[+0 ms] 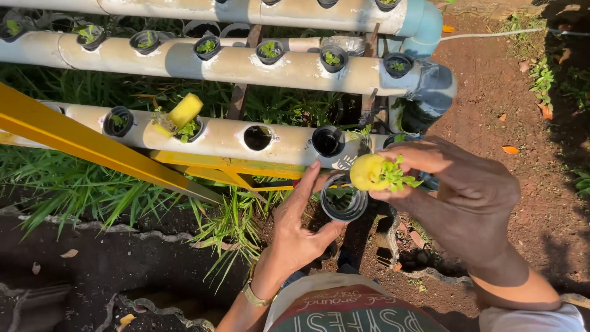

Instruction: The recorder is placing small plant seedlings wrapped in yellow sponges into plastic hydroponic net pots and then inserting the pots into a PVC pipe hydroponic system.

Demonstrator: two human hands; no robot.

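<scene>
My left hand [299, 221] holds a small black net cup [343, 200] by its rim, mouth up, just below the nearest pipe. My right hand [462, 190] pinches a yellow sponge plug [367, 171] with a small green seedling [396, 175] growing from it, right above the cup. The nearest white pipe [221, 138] has an empty round hole [257, 138] and an empty black cup [329, 141] close to my hands.
Another yellow sponge [185, 110] with a seedling sits tilted in a cup further left. Two more pipes [246, 64] behind carry cups with seedlings. A yellow metal frame bar [92, 144] slants under the pipes. Grass grows below; red soil lies to the right.
</scene>
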